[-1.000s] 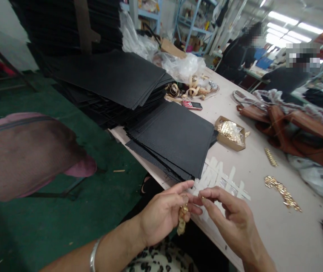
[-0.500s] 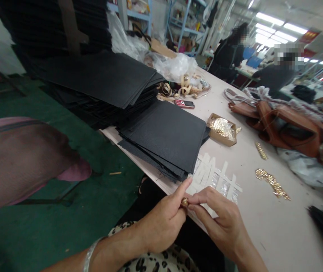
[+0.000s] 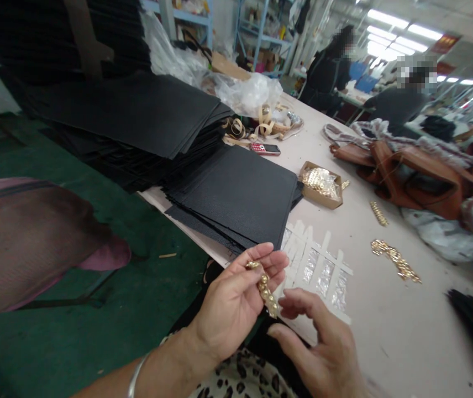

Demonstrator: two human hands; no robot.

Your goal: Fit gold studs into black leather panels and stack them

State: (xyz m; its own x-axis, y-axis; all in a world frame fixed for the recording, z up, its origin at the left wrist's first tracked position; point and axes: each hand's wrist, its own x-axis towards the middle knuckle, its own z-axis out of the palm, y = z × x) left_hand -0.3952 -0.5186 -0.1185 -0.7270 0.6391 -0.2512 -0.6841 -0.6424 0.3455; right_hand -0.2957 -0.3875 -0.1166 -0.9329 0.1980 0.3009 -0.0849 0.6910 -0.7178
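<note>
My left hand [image 3: 234, 301] is in front of the table edge, palm turned up, with its thumb pressing a short row of shiny gold rounded metal studs [image 3: 264, 288] against the fingers. The row hangs down past the palm, towards my other hand. Just to its right, my right hand [image 3: 323, 345] has thumb and fingers apart with nothing between them. Past both hands, white strips [image 3: 321, 251] lie crosswise over clear plastic on the table [image 3: 389, 320]. Further right on the tabletop are a longer gold pile [image 3: 396, 260] and a small gold row [image 3: 379, 213].
Stacked black sheets [image 3: 240, 193] cover the table's left side. Behind the strips stands a cardboard box [image 3: 323, 188] of gold pieces, and a red phone [image 3: 265, 148] lies farther back. Brown bags [image 3: 422, 177] line the right. A cloth-covered seat [image 3: 41, 237] stands left. Two people work beyond.
My right hand has let go of the gold piece and drawn back, fingers parting. My left hand has turned palm up, and the row of studs now shows at length.
</note>
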